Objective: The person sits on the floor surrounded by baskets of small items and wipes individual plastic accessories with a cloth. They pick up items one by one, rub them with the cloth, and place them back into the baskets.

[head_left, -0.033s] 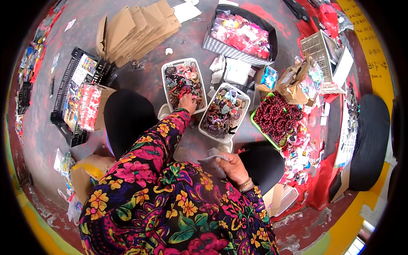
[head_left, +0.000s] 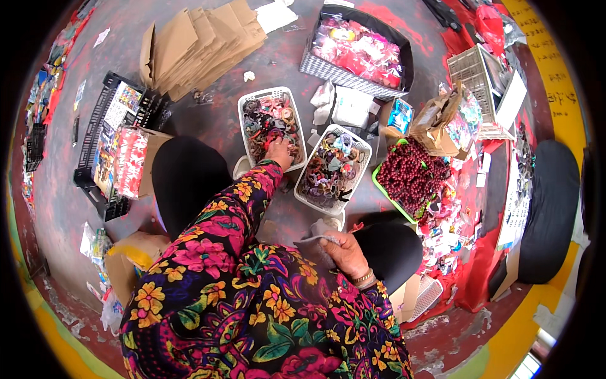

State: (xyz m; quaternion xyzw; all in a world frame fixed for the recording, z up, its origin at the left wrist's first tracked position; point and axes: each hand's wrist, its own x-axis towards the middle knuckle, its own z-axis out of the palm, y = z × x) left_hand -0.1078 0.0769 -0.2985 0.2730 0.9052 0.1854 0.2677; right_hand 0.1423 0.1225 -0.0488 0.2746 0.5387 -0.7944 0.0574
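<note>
left hand point(head_left: 278, 151) reaching into white basket point(head_left: 247, 129), grip unclear, basket's long axis pointing away, right hand point(head_left: 341, 249) pinching grey cloth point(head_left: 310, 243)

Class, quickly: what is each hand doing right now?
Left hand: reaching into the white plastic basket of mixed hair ties; grip hidden.
Right hand: closed on a grey plastic bag.

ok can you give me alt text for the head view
Seen from above, a person in a floral sleeve reaches their left hand into a white basket of mixed hair ties, while the right hand holds a grey pouch near their lap. A second white basket, a green tray of dark red beads and flattened cardboard surround them.
</note>
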